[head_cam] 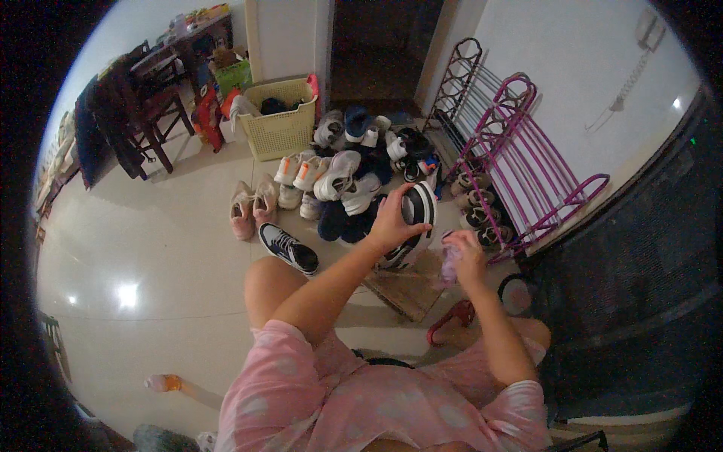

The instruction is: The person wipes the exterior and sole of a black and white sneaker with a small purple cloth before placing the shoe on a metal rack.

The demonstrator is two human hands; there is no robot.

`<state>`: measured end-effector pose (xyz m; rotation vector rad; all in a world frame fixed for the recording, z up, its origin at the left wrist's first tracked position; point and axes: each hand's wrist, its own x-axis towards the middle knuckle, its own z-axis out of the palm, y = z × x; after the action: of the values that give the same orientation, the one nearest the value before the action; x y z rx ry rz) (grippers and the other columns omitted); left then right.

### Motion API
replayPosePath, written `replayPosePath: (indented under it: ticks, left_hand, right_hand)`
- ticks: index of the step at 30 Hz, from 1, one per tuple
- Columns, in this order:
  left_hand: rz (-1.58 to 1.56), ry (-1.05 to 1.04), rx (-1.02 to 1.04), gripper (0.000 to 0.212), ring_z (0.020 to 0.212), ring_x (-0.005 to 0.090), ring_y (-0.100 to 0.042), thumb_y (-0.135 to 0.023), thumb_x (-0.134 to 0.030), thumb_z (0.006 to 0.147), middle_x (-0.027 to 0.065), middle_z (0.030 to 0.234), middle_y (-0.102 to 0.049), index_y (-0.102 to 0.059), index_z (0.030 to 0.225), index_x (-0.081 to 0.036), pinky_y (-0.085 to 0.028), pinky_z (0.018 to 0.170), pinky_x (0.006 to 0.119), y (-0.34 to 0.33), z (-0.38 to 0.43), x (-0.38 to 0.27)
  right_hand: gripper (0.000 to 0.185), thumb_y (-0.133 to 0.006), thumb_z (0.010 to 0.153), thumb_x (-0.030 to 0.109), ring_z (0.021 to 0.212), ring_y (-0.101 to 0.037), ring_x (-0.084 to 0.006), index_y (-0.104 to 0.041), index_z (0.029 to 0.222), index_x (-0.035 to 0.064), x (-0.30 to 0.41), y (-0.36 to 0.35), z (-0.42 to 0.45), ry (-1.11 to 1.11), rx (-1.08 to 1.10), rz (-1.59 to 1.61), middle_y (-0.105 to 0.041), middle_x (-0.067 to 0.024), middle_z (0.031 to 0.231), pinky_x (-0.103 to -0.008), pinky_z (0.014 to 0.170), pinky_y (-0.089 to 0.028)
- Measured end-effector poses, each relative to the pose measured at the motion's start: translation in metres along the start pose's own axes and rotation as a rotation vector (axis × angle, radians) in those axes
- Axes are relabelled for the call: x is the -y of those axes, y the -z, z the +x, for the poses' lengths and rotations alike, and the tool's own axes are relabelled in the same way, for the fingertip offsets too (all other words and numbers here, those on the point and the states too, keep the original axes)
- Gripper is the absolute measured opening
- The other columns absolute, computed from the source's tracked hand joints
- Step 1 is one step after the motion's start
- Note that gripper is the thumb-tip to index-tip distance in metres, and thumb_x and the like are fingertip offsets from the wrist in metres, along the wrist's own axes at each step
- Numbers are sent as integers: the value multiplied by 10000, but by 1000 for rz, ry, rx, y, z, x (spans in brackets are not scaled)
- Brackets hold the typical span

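My left hand (391, 223) grips a black-and-white sneaker (418, 206) by its heel end, its white sole edge turned to the right. To its right, my right hand (467, 257) holds a crumpled light purple cloth (449, 264). Below the held sneaker is a brown board or box (415, 296) standing low over the floor. A similar black-and-white sneaker (288, 247) rests on the tiles beside my knee. Just beyond my left hand spreads a pile of shoes, with white sneakers (339, 175) and dark slippers (339, 221) in it.
Pink shoes (253, 209) stand left of the pile, a cream plastic basket (279, 133) behind it. At right, a purple metal shoe rack (525, 164) leans over more shoes. A red curved object (452, 322) lies near my right forearm. A bottle with orange contents (164, 383) is on the floor, lower left.
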<state>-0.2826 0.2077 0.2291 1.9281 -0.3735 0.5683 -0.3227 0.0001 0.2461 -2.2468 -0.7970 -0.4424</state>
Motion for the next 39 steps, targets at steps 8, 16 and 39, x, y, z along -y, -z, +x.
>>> replayPosePath:
  ticks: [8,16,39]
  left_hand:
    - [-134,-15,217,903,1158,299,-393,-809,-303,537,124,1195,-441,-335,1280,-103,-243,1008,447,15,0,11]
    - [46,-211,258,794,1110,313,-382,-775,-186,517,136,1141,-431,-416,1221,-108,-342,930,390,30,0,-5]
    - [-76,59,17,506,947,309,-541,-561,-339,844,178,1088,-553,-442,1242,-49,-418,823,356,36,1,11]
  right_hand:
    - [353,-560,689,-105,971,-543,-261,-553,1023,9,13,20,59,-35,-226,102,-541,-105,1041,-319,852,-428]
    - [409,-535,696,-108,956,-554,-259,-535,1090,2,14,14,80,-84,51,183,-551,-122,1073,-322,838,-444]
    - [373,-596,701,-30,890,-573,-183,-558,1070,14,34,7,80,-241,153,327,-609,-112,949,-291,777,-453]
